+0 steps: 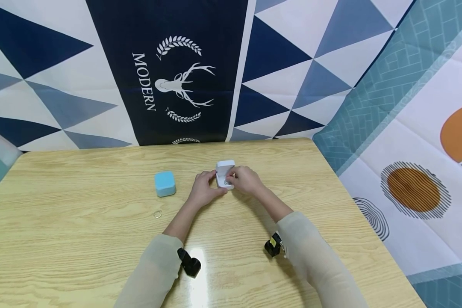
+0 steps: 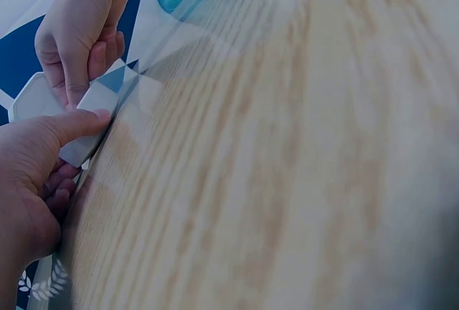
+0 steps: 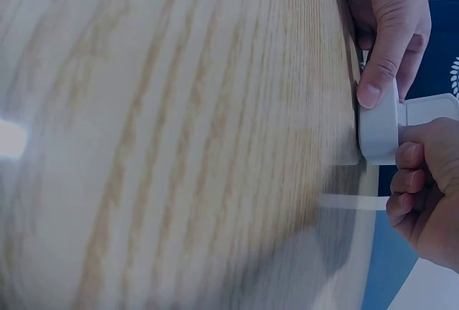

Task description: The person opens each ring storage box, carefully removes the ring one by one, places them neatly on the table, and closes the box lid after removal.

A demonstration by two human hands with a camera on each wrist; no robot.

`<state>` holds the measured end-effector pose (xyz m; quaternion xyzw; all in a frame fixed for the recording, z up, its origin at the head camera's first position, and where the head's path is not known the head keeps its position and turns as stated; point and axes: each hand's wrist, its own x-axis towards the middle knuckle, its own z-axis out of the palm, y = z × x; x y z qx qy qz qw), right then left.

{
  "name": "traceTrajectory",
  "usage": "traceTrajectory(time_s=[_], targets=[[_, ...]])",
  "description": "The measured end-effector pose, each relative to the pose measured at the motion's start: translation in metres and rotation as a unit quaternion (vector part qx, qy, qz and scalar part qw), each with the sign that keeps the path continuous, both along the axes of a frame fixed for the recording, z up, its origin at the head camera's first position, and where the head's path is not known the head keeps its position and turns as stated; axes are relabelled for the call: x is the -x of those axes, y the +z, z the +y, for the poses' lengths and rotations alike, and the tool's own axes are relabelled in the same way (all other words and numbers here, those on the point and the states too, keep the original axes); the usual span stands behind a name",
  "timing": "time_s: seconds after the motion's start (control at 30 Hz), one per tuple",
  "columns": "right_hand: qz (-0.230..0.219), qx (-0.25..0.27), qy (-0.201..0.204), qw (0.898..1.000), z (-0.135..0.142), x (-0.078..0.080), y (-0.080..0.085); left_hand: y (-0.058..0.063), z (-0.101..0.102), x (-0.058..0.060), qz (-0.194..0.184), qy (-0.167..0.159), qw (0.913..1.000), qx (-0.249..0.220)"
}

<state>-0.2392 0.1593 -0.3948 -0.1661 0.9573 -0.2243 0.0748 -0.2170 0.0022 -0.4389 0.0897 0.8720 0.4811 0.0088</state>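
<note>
A small white ring box stands on the table with its lid raised. My left hand holds it from the left, the thumb along its front and fingers at the side. In the right wrist view, that thumb presses the front of the box base. The right hand reaches into the box from the right, its fingertips pinching a small silvery ring at the cushion. From both wrist cameras the ring is hidden by the fingers and box.
A light-blue box with rounded corners sits left of the hands. Nearer the front lies a thin gold-coloured ring. The wooden table meets a patterned cloth at its back edge.
</note>
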Motion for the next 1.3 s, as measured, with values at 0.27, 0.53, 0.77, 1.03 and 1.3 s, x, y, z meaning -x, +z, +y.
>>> traceTrajectory(time_s=[0.27,0.53,0.77,1.03,1.3], targets=[[-0.001,0.017,-0.005,1.000,0.002,-0.001,0.003,0.001,0.000,0.000,-0.002,-0.001,1.0000,0.003],[0.013,0.023,0.004,1.000,0.002,-0.003,0.006,0.001,0.001,0.000,-0.013,0.000,0.9999,0.010],[0.027,0.028,0.029,0.999,0.002,-0.005,0.009,0.001,0.000,-0.001,-0.010,-0.002,0.9999,0.010],[0.017,0.025,0.043,0.999,0.001,-0.009,0.014,0.004,-0.001,-0.001,-0.015,-0.002,0.9998,0.013],[0.009,0.021,0.046,0.999,0.002,-0.012,0.017,0.003,0.001,-0.002,-0.021,-0.003,0.9996,0.016]])
